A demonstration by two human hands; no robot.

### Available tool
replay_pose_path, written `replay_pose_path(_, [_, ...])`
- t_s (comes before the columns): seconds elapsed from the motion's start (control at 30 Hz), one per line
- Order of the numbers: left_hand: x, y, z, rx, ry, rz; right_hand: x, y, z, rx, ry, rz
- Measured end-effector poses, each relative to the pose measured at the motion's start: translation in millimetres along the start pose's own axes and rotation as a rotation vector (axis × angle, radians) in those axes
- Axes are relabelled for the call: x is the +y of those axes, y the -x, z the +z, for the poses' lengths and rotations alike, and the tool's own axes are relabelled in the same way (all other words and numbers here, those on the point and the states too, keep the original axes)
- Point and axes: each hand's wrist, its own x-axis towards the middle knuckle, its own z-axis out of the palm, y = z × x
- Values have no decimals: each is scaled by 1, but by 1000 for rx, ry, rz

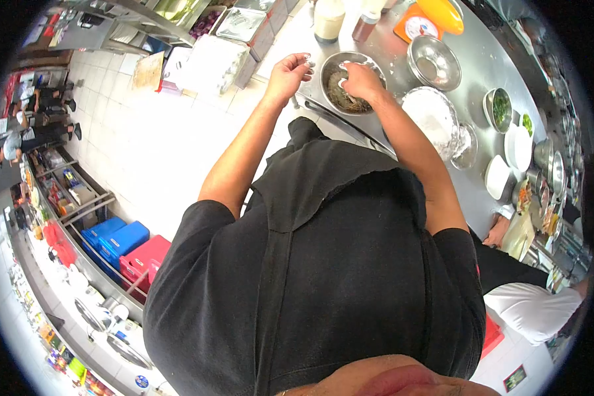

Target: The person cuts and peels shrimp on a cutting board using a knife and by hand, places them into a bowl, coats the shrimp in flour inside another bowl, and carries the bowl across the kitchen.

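Observation:
My right hand [363,83] reaches over the rim into a steel bowl [326,92]. White, floury paste coats its fingertips, and the visible thumb and forefinger are apart. Greyish-brown, wet-looking pieces [343,99] lie in the bowl; their kind is unclear, and my hand hides part of them. Left of the bowl, over the table's edge, my left hand [290,76] is raised with loosely bent fingers, white on the tips and holding nothing. A wide bowl of white powder [430,119] sits to the right of my right forearm.
Beyond the bowl stand a tub [329,23], a sauce bottle [365,26] and an orange scale [418,28]. Another steel bowl [435,63], a bowl of chopped greens [500,109] and white dishes [517,148] stand rightward. A co-worker's hand [498,231] is at the right.

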Motion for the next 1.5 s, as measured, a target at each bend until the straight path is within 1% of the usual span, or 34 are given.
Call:
replay_pose_path(0.1, [-8, 2, -4, 15, 9, -29, -7, -5, 4, -33, 25, -3])
replay_pose_path(0.2, [-18, 1, -9, 13, 18, -52, -9, -5, 5, 13, 85, -49])
replay_pose_path(0.23, [-20, 1, -9, 19, 10, -54, -7, -4, 11, 65, 101, -56])
replay_pose_path(0.3, [-24, 1, -8, 7, -30, -64, -6, -2, 10, 47, 83, -51])
replay_pose_path(0.43, [-30, -1, -2, -23, -62, -107, -10, 5, -2, 22, -8, 11])
replay_pose_path(0.53, [-29, -2, 3, -73, -103, -135, -10, 12, -11, 91, -72, -7])
replay_pose_path(0.57, [-29, -3, 5, -75, -113, -142, -2, 9, -9, 141, -137, -56])
replay_pose_path(0.6, [-27, -3, 6, -78, -121, -149, 0, 12, -14, 160, -195, -37])
replay_pose_path(0.67, [-28, -5, 6, -80, -128, -142, 2, 19, -35, 206, -309, 4])
replay_pose_path(0.7, [-29, -8, 5, -81, -125, -127, 11, 22, -42, 199, -421, 62])
replay_pose_path(0.8, [-33, -12, 3, -79, -124, -96, 8, 79, -110, 378, -307, 61])
replay_pose_path(0.87, [-29, -12, 1, -79, -99, -65, 65, 105, -122, 385, -407, 107])
replay_pose_path(0.9, [-31, -14, -1, -67, -83, -67, 52, 134, -142, 480, -428, 44])
replay_pose_path(1.0, [-32, -15, -5, -32, -73, -78, 95, 167, -135, 280, -567, 347])
replay_pose_path(1.03, [-31, -15, -5, -25, -70, -79, 121, 172, -115, 242, -477, 290])
replay_pose_path(1.07, [-30, -15, -4, -17, -66, -80, 143, 173, -91, 200, -527, 282])
replay_pose_path(1.1, [-30, -17, -3, -21, -58, -80, 156, 171, -67, 163, -511, 303])
replay_pose_path(1.17, [-28, -18, -1, -16, -67, -72, 159, 170, -50, 120, -435, 331])
replay_pose_path(1.23, [-27, -19, 1, 3, -74, -60, 144, 164, -45, 106, -320, 348])
replay_pose_path(1.33, [-24, -17, 3, 21, -85, -45, 156, 152, -41, 265, -104, 423])
replay_pose_path(1.37, [-22, -15, 5, 29, -74, -47, 160, 145, -39, 282, -136, 339])
replay_pose_path(1.47, [-27, -14, 5, 55, -89, -33, 167, 111, -30, 81, -173, 470])
replay_pose_path(1.5, [-27, -12, 5, 64, -88, -40, 166, 108, -29, 107, -246, 483])
